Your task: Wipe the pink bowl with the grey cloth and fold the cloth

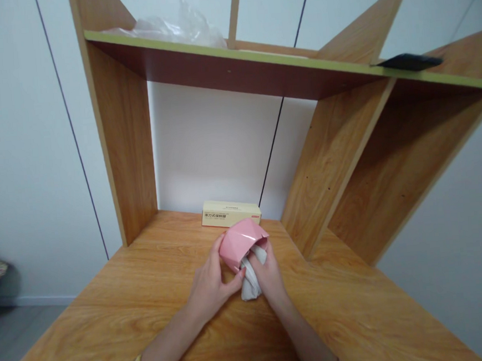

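Observation:
A pink faceted bowl [241, 241] is held up over the wooden desk, tilted so its opening faces down and toward me on the right. My left hand [210, 277] grips the bowl at its left side and lower rim, thumb near the edge. With my right hand [268, 270] I press a whitish cloth [251, 284] into the bowl's opening. Part of the cloth hangs below the rim. The right fingertips are partly hidden inside the bowl.
Behind the bowl, a cream-coloured box [230, 212] with printed lettering stands at the back of the desk [150, 299]. Clear plastic wrapping [179, 27] lies on the shelf [214, 52] above. A dark flat object [411, 62] rests farther right on it. Wooden uprights flank the space.

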Demonstrator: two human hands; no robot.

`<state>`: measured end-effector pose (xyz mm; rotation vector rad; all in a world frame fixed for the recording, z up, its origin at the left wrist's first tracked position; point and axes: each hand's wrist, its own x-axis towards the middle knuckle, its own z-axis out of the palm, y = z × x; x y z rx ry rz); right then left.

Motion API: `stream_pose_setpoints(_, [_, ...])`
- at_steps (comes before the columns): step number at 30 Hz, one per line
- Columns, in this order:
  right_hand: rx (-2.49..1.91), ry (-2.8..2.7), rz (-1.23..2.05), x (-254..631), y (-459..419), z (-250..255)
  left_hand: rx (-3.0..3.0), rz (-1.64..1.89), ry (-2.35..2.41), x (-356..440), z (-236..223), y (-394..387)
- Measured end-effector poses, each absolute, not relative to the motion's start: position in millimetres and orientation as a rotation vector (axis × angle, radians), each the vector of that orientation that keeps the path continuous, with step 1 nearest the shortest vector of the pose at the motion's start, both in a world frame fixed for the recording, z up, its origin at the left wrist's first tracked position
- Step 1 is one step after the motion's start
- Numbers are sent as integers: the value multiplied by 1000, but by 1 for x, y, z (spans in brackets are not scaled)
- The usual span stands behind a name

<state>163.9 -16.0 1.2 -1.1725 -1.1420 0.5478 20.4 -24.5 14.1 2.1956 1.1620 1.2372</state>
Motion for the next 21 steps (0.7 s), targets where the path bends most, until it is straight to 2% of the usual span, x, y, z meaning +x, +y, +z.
stream_pose_setpoints(14, [-1736, -1413, 101, 177, -27, 10, 2638, 1229, 1180, 6, 30, -18])
stream_pose_setpoints(17, [-1704, -1480, 25, 180, -29, 10, 2713, 1220, 1182, 5, 31, -19])
stream_pose_setpoints(21, [-1552, -1448, 159, 180, -29, 8, 2707, 1237, 1211, 8, 28, -20])
